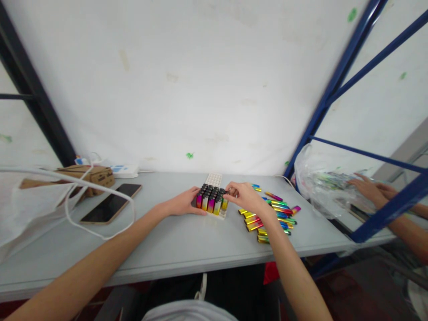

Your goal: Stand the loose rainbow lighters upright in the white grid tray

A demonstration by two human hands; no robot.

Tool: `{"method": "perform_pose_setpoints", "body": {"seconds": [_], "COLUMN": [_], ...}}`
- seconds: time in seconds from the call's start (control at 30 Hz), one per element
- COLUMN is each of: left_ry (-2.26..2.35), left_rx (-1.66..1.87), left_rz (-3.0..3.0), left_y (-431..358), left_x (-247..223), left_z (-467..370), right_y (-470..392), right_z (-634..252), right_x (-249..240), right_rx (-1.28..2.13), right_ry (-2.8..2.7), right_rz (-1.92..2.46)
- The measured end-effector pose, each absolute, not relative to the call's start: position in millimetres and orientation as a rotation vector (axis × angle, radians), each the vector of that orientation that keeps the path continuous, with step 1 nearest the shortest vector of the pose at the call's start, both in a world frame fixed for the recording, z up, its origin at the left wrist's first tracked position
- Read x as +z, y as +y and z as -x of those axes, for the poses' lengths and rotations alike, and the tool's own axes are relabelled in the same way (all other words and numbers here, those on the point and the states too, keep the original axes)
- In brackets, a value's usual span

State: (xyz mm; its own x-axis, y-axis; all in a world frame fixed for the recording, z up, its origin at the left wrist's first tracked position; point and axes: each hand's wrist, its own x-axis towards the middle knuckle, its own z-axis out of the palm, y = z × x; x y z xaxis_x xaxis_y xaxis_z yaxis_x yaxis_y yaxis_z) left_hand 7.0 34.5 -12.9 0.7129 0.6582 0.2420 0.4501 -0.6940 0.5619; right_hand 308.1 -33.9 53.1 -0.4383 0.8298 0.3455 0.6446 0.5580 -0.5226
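Clasping: your left hand [182, 203], round upright lighters [210, 204].
Right hand [245, 196]: bunched at their right side; pinching, I cannot tell.
White tray [219, 216]: between worktop's [174, 249] front and back edges.

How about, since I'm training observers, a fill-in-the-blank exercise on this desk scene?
The upright pieces have ____ tops.
The loose pieces lie nearer the right hand than the ____ hand.
The phone lies farther from the ____ hand than the left hand.
The right-side frame is coloured ____.

Missing words: black; left; right; blue.
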Motion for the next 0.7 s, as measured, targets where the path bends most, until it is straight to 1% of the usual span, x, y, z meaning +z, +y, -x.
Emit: {"method": "perform_pose_setpoints", "body": {"seconds": [0.7], "left_ry": [0.844], "left_rx": [0.623], "left_rz": [-2.448], "left_y": [34.7], "left_x": [-14.9], "left_z": [-7.0], "right_y": [-43.3], "right_z": [-314.7], "right_x": [61.2], "right_rx": [0.558], "right_ry": [-2.196], "right_rz": [1.201]}}
